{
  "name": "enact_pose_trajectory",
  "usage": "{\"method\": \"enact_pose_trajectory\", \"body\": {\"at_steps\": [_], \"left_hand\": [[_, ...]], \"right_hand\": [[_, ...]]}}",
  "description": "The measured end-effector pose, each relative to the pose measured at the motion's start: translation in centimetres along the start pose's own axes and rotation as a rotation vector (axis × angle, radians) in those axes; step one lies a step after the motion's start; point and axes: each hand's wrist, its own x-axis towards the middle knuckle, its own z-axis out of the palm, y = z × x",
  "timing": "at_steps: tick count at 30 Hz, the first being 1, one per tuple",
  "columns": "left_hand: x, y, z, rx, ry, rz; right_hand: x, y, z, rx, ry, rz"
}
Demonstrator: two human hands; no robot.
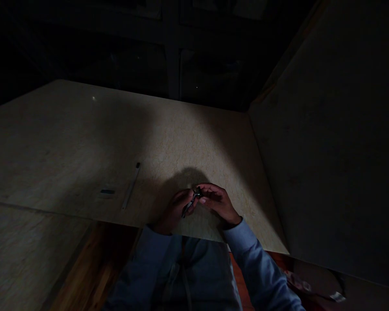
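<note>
Both hands meet above the tabletop near its front edge. Between them is a small, dark, shiny tool with a narrow handle and a wider end; the dim light hides its exact kind. My left hand is closed around the handle, which slants down toward me. At the wider upper end, my right hand pinches with thumb and fingers. To the left on the table lie a thin pale stick with a dark tip, like a capped pen, and a short dark flat strip.
The pale stone-patterned table has a wall-like panel along its right side. Dark framed glass panes stand behind it. Another pale surface adjoins at lower left, beside brown wood. The room is very dim.
</note>
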Motion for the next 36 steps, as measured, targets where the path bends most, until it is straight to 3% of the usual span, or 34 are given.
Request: {"method": "enact_pose_trajectory", "body": {"at_steps": [12, 23, 30, 36], "left_hand": [[-0.32, 0.77, 0.50, 0.089, 0.028, 0.010], [-0.54, 0.73, 0.69, 0.096, 0.071, 0.016], [-0.56, 0.92, 0.66, 0.098, -0.023, 0.048], [-0.56, 0.63, 0.74, 0.096, 0.050, 0.038]], "right_hand": [[-0.04, -0.27, -0.09, 0.059, 0.025, 0.045], [-0.02, -0.36, 0.03, 0.079, 0.027, -0.025], [-0.12, -0.29, -0.12, 0.127, -0.009, -0.034], [-0.11, -0.15, -0.21, 0.132, 0.001, -0.064]]}}
